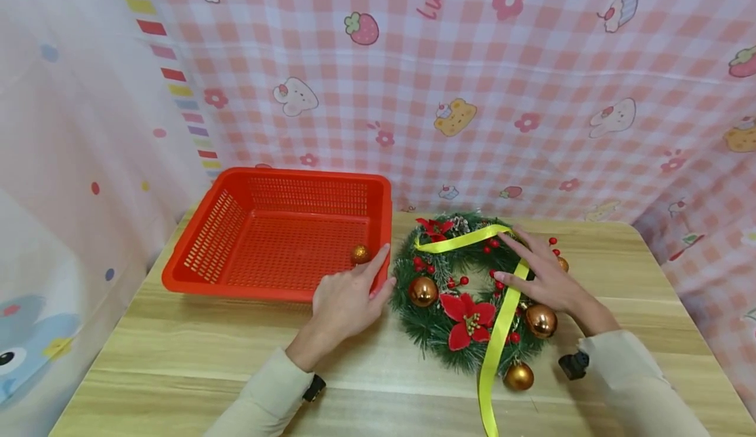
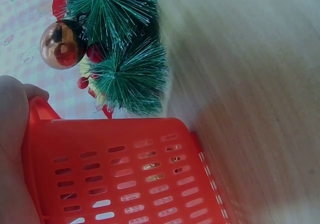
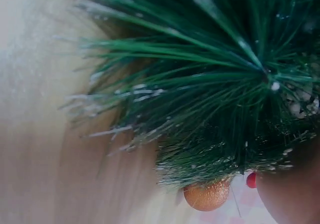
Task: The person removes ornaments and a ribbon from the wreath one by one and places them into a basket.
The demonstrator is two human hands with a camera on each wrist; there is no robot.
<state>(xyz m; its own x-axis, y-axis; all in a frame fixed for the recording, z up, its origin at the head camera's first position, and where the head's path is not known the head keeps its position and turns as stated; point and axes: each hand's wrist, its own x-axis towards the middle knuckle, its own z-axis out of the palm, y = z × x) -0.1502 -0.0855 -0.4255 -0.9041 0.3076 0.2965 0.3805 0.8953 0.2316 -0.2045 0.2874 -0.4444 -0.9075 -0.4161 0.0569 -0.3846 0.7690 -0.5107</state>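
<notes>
pale sleeves [image 1: 640,381] reach in from five and seven o'clock over a wood-grain table [image 1: 159,365], where a red basket [image 1: 236,291] sits toward ten o'clock and a green wreath [image 1: 440,335] lies flat toward two. at the basket's near right corner, the left hand [image 1: 348,299] grips the rim, thumb outside and index finger stretched along it; its other fingers are mostly hidden. the right hand [image 1: 549,276], loosely spread with fingers nearly straight, rests at the wreath's two-to-three o'clock edge, touching a yellow ribbon [image 1: 502,325]; whether it pinches the strip cannot be told. the next move seems to hang on that ribbon: from the right hand, clearly the nearer, its long free end runs between six and seven o'clock past the wreath, while its other stretch points near nine. a red flower [image 1: 466,320] marks the wreath's six o'clock; a gold bauble [image 1: 359,254] lies inside the basket, toward three.
</notes>
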